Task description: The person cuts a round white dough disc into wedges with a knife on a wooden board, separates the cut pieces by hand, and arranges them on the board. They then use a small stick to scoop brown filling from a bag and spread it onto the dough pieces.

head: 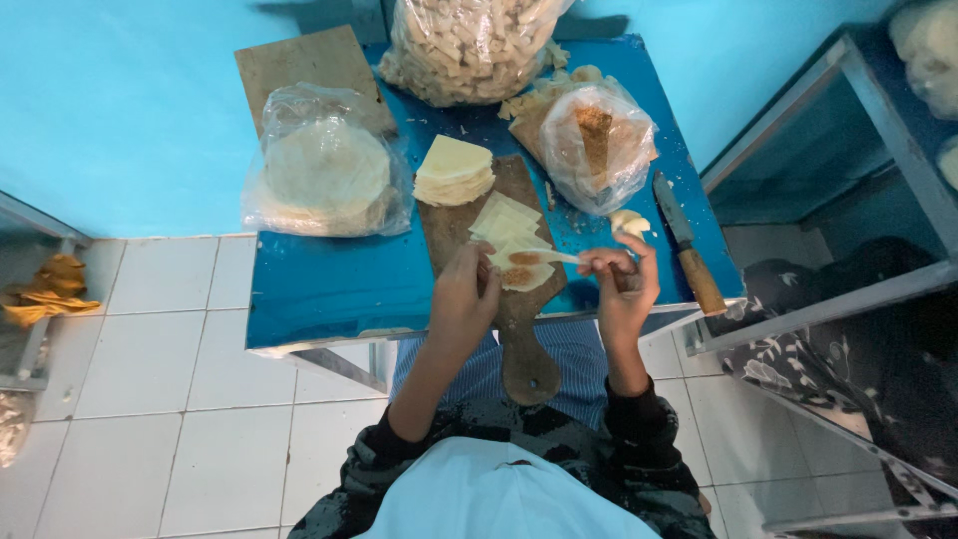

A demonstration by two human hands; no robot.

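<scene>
On the board, the left hand pins a thin wrapper (soft, tear-prone; best held by its edges). The right hand, just beside the board, closes its grip on a spoon.

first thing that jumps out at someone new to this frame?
The bright blue table top against the blue wall, crowded with clear plastic bags of pale dough pieces. At its near edge, on a brown wooden paddle board, the left hand steadies a pale dough wrapper with brown filling, while the right hand holds a small light spoon over it. A wooden-handled knife lies to the right.
</scene>
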